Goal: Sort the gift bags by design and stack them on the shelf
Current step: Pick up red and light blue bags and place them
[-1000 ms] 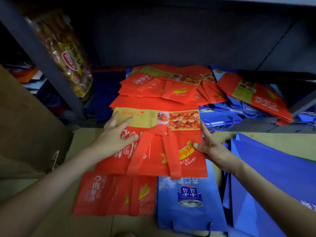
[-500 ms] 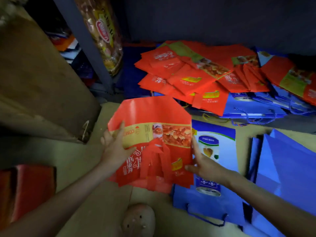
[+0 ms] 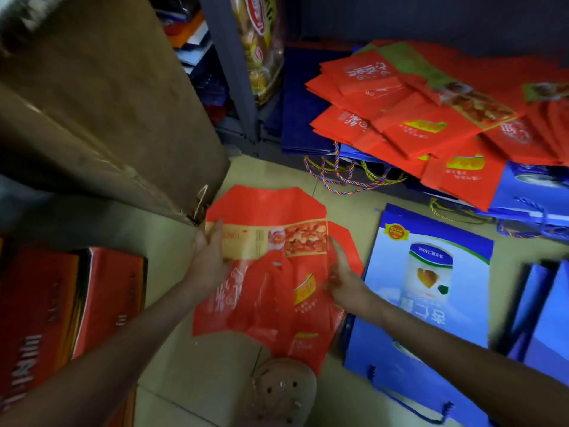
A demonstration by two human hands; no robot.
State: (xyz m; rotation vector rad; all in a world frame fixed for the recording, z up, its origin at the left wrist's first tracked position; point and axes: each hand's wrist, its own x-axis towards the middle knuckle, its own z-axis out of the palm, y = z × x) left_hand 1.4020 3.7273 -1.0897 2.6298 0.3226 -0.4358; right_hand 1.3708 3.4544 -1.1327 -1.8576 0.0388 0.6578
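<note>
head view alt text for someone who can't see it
A left hand and right hand hold a flat red gift bag by its sides over the floor. A blue gift bag lies to its right, a pile of red bags beyond.

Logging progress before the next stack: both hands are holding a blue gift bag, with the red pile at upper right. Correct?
Not quite. The head view shows the left hand and right hand holding a red gift bag, not a blue one; the blue gift bag lies flat beside it. The red pile is at upper right, as stated.
</note>
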